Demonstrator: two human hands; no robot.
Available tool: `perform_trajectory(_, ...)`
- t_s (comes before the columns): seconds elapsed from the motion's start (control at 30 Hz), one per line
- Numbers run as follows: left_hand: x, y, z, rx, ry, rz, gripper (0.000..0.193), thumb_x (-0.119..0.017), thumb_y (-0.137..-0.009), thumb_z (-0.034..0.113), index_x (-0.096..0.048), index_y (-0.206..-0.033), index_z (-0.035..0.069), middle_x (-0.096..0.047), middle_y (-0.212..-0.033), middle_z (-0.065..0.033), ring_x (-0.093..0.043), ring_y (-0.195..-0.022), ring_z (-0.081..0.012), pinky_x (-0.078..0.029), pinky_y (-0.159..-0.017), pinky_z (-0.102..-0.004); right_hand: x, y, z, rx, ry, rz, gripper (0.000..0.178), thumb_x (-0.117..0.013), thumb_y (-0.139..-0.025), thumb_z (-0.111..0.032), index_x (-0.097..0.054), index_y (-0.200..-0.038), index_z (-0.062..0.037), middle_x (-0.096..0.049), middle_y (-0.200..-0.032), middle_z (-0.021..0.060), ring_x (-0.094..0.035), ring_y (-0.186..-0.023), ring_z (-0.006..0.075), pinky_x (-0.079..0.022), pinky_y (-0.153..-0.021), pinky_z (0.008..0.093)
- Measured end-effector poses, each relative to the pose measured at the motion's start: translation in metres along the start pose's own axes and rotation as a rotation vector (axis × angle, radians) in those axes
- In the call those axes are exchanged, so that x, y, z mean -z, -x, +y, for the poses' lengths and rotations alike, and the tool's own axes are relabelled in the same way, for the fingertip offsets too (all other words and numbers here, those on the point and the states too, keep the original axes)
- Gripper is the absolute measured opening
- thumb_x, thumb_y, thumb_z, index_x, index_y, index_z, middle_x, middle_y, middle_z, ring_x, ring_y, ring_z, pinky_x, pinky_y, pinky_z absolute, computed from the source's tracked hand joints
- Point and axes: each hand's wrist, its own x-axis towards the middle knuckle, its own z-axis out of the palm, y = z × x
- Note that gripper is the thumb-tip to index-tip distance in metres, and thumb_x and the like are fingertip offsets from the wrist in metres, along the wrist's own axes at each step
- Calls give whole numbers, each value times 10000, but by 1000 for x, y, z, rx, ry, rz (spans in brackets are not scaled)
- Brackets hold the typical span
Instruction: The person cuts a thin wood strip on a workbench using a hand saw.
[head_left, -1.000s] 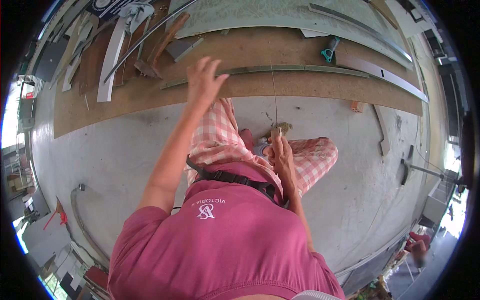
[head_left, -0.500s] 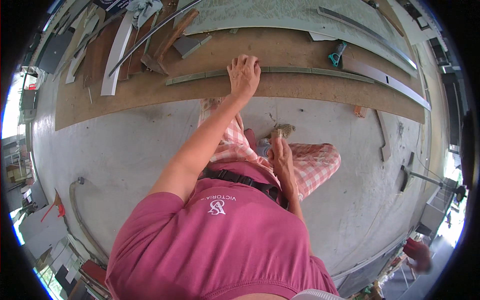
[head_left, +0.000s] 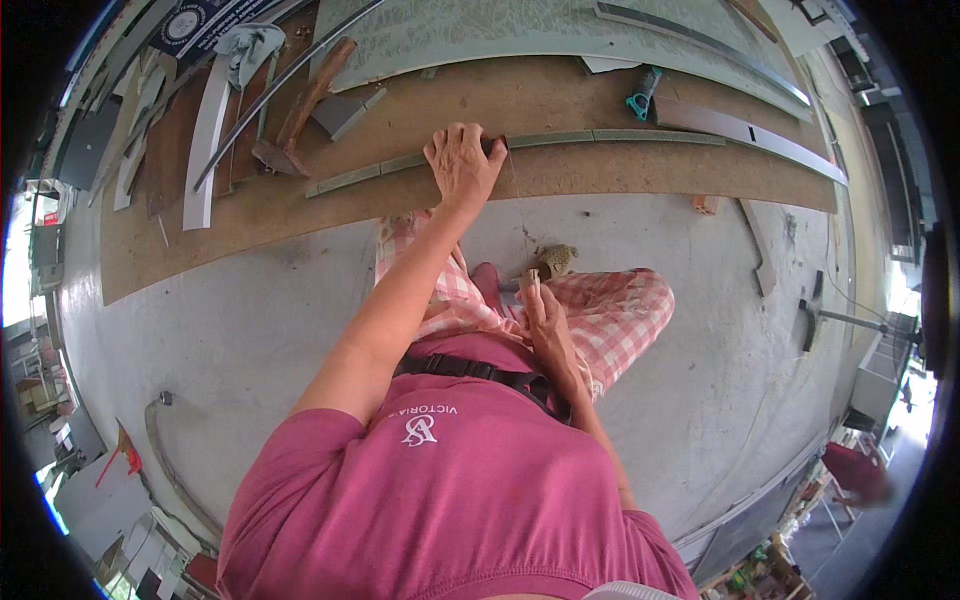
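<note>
A long, narrow grey-green strip (head_left: 400,165), made of several pieces end to end, lies across the brown board. Over its middle, my left hand (head_left: 462,170) is closed with curled fingers. A small dark piece (head_left: 492,145) shows beside its thumb, mostly hidden, its kind unclear. Lower down, between my legs, my right hand (head_left: 546,318) is closed around a short, thin, light-brown piece (head_left: 534,280). Only its end sticks out, so I cannot tell what it is.
Left on the board (head_left: 560,180) lie a wooden-handled hammer (head_left: 300,120), a white strip (head_left: 208,150) and a dark metal bar (head_left: 275,90). A teal-handled tool (head_left: 643,95) and metal straightedge (head_left: 770,142) lie right. A pale green sheet (head_left: 480,35) covers the back.
The view has shifted slightly. My left hand stays over the strip, its thumb now more apart, with a dark piece showing beside it. My right hand keeps its light-brown piece.
</note>
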Motion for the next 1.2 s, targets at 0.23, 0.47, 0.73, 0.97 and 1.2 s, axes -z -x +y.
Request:
perform_trajectory(0.23, 1, 2, 0, 22, -11, -13, 291, -711, -760, 334, -595, -936, 134, -552, -981, -58, -500, -984, -288, -364, -860, -452, 8, -36, -27, -289, -131, -139, 204, -519, -961, -120, -487, -1139, -25, -479, -811, 96, -458, -596, 181, -373, -477, 308)
perform_trajectory(0.47, 3, 0, 2, 7, -48, -37, 283, -697, -769, 341, -590, -925, 131, -555, -973, -64, -505, -963, -297, -369, -838, -460, 5, -9, 18, 434, 277, -51, 407, -645, -844, -35, -443, -1192, 26, -495, -861, 148, -530, -648, 255, -449, -519, 353)
perform_trajectory(0.73, 2, 4, 5, 2, -68, -35, 273, -678, -784, 347, -575, -924, 137, -556, -956, -59, -505, -950, -296, -370, -819, -463, -3, -16, 4, 267, 204, 34, 510, -372, -1008, -479, -526, -1022, 7, -414, -692, 16, -435, -608, 113, -352, -479, 261)
perform_trajectory(0.97, 6, 3, 4, -29, -61, 7, 272, -676, -793, 356, -573, -915, 136, -554, -952, -56, -502, -952, -293, -367, -820, -462, 9, -41, -37, -13, -78, -109, 419, -459, -984, -399, -498, -1054, 13, -448, -695, 35, -487, -619, 147, -386, -480, 276)
perform_trajectory(1.2, 10, 2, 8, -18, -71, -5, 265, -687, -780, 341, -568, -890, 131, -552, -937, -63, -500, -938, -290, -364, -825, -450, 5, -3, 33, 355, 291, -53, 264, -637, -868, -29, -487, -1082, 12, -529, -864, 97, -541, -658, 216, -455, -522, 299)
